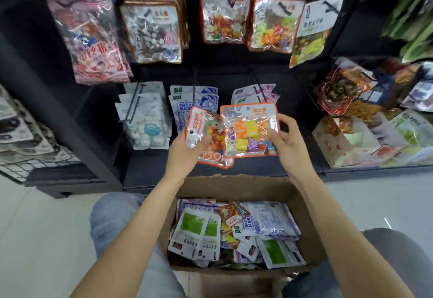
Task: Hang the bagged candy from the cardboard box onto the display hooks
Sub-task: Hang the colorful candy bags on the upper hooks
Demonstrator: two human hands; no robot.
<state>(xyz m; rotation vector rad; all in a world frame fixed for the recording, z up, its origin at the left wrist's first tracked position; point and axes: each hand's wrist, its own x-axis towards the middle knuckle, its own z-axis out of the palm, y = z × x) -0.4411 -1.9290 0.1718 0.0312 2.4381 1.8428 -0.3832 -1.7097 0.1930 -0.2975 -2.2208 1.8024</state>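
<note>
Head view: the cardboard box (302, 194) sits on the floor between the person's knees, filled with loose candy bags (234, 229). The left hand (187, 147) grips one orange-edged candy bag (206, 133); the right hand (288, 138) pinches a second orange-edged bag (248, 131) by its right edge. Both bags are above the box's far edge, before the black display rack (210, 67) of hooks (194, 86).

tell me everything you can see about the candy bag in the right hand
The candy bag is a flat, glossy plastic pouch with an orange border, a white label panel at the top and a clear window showing yellow, orange and purple cube-shaped sweets. It looks sealed and full. It is held upright, facing the camera, above the cardboard box and in front of the lower hooks. The right hand pinches its right edge. Its left edge overlaps a second orange-edged bag held by the left hand.
</note>
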